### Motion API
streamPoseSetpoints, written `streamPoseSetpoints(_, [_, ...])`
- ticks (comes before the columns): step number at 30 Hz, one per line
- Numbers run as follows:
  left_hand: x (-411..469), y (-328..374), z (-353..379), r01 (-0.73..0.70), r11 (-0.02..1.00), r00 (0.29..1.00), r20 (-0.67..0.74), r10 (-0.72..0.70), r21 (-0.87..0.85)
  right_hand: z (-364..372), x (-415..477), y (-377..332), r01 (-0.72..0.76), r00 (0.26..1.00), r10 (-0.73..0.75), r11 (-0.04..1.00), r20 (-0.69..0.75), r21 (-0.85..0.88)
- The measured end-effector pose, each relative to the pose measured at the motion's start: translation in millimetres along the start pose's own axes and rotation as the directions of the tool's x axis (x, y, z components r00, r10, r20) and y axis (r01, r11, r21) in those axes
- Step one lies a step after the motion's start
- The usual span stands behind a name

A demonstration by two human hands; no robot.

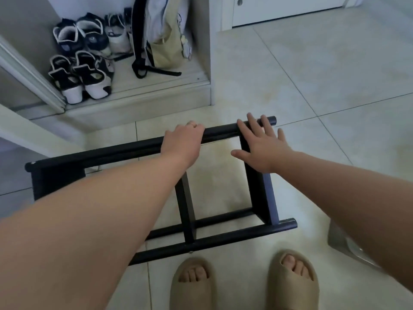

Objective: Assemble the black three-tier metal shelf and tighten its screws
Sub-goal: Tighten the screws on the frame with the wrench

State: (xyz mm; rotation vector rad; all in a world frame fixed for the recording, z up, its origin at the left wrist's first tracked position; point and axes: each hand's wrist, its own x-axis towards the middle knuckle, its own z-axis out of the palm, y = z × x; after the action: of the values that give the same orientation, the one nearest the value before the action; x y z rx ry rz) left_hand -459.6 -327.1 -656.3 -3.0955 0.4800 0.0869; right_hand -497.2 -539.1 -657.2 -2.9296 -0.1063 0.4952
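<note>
Black metal shelf frame (190,211): stiff, likely light. Your left hand (182,143) grips top tube; right hand (262,145) spread flat, holding nothing. Keep hold on tubes.

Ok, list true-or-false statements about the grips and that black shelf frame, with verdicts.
1. The left grip holds the top rail of the black shelf frame. True.
2. The right grip is clenched in a fist. False: its fingers are straight and spread at the rail.
3. The frame stands on carpet. False: it stands on a tiled floor.
4. The person wears beige slippers. True.
5. Shoes sit in the alcove beyond the frame. True.
</note>
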Motion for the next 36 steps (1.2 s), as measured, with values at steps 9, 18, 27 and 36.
streamPoseSetpoints(9, [68, -17, 69, 0.042, 0.999, 0.998, 0.047, -0.043, 0.031, 60, 90, 23, 0.023, 0.997, -0.014, 0.993, -0.079, 0.114])
streamPoseSetpoints(18, [53, 9, 50, 0.089, 0.996, 0.945, 0.316, -0.089, 0.014, 39, 44, 32, 0.003, 1.000, -0.005, 0.995, 0.022, 0.100])
streamPoseSetpoints(27, [-41, 87, -43, -0.174, 0.985, 0.932, 0.320, 0.169, -0.013, -37, -112, 61, -0.056, 0.996, 0.059, 0.997, -0.061, 0.057])
streamPoseSetpoints(36, [-120, 212, -95, -0.401, 0.910, 0.860, 0.298, 0.415, -0.109, -39, -266, 128, -0.287, 0.956, 0.291, 0.955, -0.037, 0.078])
